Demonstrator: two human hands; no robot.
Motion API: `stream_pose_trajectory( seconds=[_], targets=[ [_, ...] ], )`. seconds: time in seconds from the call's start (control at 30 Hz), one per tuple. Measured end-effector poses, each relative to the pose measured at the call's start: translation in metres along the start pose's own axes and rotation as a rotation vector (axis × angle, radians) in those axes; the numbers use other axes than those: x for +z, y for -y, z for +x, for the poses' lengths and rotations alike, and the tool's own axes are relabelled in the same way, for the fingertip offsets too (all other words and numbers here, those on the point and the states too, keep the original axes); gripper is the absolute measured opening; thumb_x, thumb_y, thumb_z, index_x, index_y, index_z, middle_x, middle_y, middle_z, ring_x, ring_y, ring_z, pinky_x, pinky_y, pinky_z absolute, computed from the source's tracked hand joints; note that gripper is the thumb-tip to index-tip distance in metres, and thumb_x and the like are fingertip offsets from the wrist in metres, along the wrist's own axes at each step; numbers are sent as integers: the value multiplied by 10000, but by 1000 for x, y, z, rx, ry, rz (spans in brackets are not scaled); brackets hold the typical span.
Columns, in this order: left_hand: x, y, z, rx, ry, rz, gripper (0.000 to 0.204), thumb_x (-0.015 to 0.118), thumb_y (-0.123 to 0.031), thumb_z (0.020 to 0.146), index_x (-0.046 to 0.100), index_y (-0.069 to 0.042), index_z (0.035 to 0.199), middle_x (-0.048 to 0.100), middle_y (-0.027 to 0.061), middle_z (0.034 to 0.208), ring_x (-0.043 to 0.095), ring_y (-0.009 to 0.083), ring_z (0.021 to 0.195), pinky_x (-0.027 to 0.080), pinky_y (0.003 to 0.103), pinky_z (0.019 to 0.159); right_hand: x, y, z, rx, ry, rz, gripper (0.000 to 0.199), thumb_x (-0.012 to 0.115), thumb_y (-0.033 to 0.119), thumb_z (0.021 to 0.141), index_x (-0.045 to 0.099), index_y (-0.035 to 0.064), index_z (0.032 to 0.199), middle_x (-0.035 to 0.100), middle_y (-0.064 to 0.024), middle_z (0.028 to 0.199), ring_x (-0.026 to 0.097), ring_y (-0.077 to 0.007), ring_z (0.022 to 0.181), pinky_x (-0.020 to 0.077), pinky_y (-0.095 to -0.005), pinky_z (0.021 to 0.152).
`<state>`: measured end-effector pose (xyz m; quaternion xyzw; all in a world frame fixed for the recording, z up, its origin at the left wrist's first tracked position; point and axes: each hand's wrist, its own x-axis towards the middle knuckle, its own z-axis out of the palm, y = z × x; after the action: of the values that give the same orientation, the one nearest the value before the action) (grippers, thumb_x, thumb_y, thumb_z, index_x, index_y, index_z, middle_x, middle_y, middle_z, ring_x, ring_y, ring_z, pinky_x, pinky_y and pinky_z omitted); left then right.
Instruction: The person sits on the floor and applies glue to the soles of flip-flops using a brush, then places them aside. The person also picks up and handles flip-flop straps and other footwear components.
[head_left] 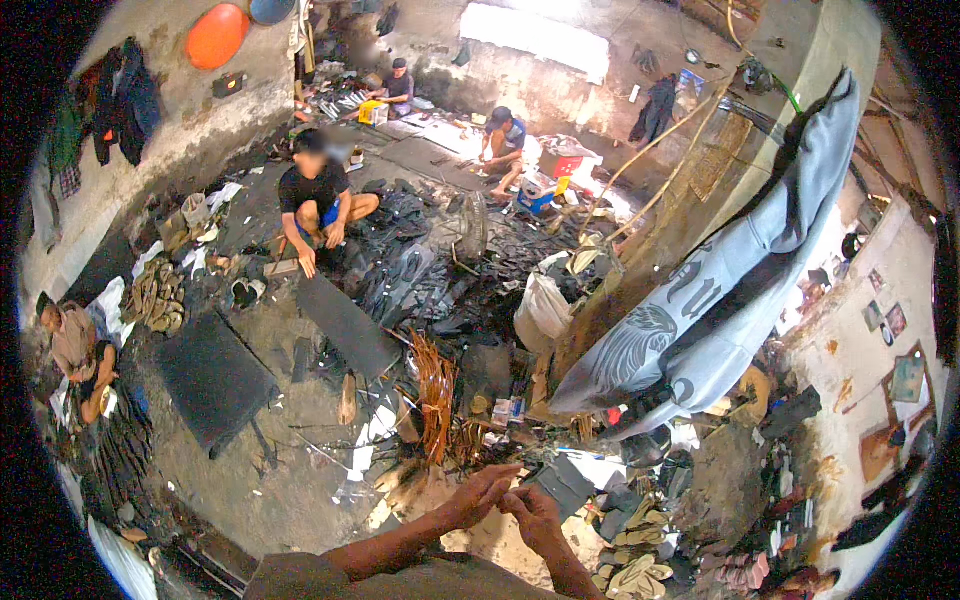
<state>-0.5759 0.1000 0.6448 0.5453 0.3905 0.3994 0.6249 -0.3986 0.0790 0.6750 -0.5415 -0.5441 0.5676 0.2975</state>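
Note:
Both of my hands are raised in front of me at the lower middle, their fingertips close together. My left hand [478, 497] points to the right, its fingers closed and nearly straight. Opposite it, my right hand [536, 517] has its fingers bent and pinched against the left fingertips. Whatever they hold, if anything, is too small to make out. Beyond them on the floor stands a bundle of reddish-brown strips [433, 400]. A dark flat piece [562, 487] lies just past my right hand. Tan sole-shaped pieces [640, 530] are heaped to its right.
A grey printed hoodie [690, 310] hangs by a wooden post [640, 270]. Black sheets [215, 380] lie left. A person in black [315, 190] squats by dark scraps [400, 280]; another sits at far left [75, 340], two more at the back. A white sack [543, 312] stands mid-room.

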Motion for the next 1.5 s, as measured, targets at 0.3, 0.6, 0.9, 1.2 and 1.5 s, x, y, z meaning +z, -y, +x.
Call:
stream_pose_trajectory(
  seconds=[0.3,0.6,0.9,1.2,1.5],
  targets=[
    [5,18,-20,263,-37,199,518,362,-364,1115,454,-5,1478,523,196,1449,499,312,1352,365,414,1140,6,-1,-19,56,148,115,176,670,161,997,654,33,1118,705,-76,1163,658,-180,1062,521,-330,946],
    [-6,-9,-24,168,63,59,534,460,-394,1093,453,-37,1490,549,167,1413,547,290,1294,431,419,1088,4,20,-19,8,180,27,218,627,102,996,609,35,1202,673,-72,1148,625,-173,1075,505,-335,946],
    [-9,-24,-27,63,159,28,547,471,-454,1082,474,-93,1493,518,121,1470,475,262,1380,372,428,1163,16,37,-26,-194,117,-6,213,576,144,936,639,17,1094,675,-94,1064,630,-184,991,517,-318,848],
    [-17,16,-18,128,-274,-188,435,492,-358,1088,546,-18,1353,653,64,1028,634,157,942,526,338,855,-1,30,7,-135,-56,271,197,617,243,900,532,67,873,543,-37,761,588,-176,745,544,-359,742],
    [-29,31,-49,353,-576,-63,363,467,-377,1091,609,-80,1244,643,82,1078,631,183,949,506,370,856,20,19,37,-119,158,308,265,564,323,985,533,73,903,549,-52,791,569,-196,755,497,-382,745]
  ],
)
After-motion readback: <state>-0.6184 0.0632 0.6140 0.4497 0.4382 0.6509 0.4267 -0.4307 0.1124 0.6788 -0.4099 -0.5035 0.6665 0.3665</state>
